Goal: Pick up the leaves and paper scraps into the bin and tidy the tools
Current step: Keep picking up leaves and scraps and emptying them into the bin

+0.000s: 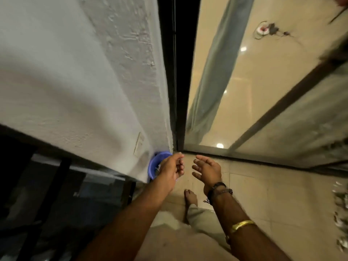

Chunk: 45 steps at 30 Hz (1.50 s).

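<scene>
Both arms are extended forward over a tiled floor (263,194). The left hand (172,169) is held above a blue plastic bin (153,164), with fingers loosely curled; nothing can be seen gripped in it. The right hand (207,171) is held just beside it, apart from it, palm turned inward and fingers spread, with nothing in its grasp. The 2 hands are not touching.

The bin is placed on the floor against the foot of a rough white wall (84,81), near the corner where the wall meets a dark door frame (178,72). Small pale scraps are visible inside the bin, but most of its interior is hidden by the left hand and wrist, and the contents cannot be identified.

A dark cord bracelet (219,191) is worn on the right wrist, and a gold bangle (242,224) further up the forearm. A bare foot (190,197) and a beige trouser leg (205,221) are seen below the hands.

A glass sliding door (244,91) occupies the right and far side, with a grey curtain (212,72) behind it. Blurred pale debris (340,213) lies at the right edge of the floor.
</scene>
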Available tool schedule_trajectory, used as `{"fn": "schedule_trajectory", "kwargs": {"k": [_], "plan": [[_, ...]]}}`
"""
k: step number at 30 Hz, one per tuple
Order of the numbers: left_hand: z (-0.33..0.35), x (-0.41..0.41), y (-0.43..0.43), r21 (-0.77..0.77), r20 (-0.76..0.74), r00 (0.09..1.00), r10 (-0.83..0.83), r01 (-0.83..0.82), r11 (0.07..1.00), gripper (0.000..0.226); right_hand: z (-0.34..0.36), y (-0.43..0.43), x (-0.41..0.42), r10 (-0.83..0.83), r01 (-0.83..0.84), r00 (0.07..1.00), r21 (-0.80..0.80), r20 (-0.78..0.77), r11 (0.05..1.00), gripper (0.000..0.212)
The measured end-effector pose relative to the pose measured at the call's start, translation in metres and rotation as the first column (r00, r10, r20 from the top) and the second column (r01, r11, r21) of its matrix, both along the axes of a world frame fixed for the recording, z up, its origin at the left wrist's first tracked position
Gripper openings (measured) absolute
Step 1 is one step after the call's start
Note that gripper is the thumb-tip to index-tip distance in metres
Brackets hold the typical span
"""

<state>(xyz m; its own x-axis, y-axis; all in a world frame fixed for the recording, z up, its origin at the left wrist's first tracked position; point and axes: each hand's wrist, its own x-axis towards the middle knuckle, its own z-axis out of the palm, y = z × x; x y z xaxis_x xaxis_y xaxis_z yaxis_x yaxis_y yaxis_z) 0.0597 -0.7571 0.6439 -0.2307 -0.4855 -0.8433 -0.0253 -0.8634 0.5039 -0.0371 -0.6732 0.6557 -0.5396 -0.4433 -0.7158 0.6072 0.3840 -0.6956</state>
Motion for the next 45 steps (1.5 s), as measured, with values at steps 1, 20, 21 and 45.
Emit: {"fn": "schedule_trajectory", "kwargs": {"k": [1, 20, 21, 45], "plan": [[0.004, 0.002, 0.005, -0.021, -0.005, 0.999, -0.047, 0.047, 0.999, 0.019, 0.005, 0.013, 0.003, -0.037, 0.037, 0.999, -0.01, -0.021, 0.999, 0.016], [0.061, -0.111, 0.281, -0.187, -0.021, 0.493, -0.87, 0.852, 0.488, 0.011, 0.044, 0.348, -0.014, -0.811, 0.801, 0.574, -0.128, -0.11, 0.585, 0.016], [0.061, -0.125, 0.303, -0.194, -0.042, 0.456, -0.889, 0.869, 0.455, 0.012, 0.045, 0.369, -0.023, -0.834, 0.824, 0.54, -0.13, -0.113, 0.551, 0.016], [0.013, -0.519, 0.642, -0.082, -0.118, 0.21, -0.971, 0.972, 0.22, 0.008, 0.023, 0.688, -0.368, -0.967, 0.97, 0.231, -0.057, -0.11, 0.238, 0.017]]}}
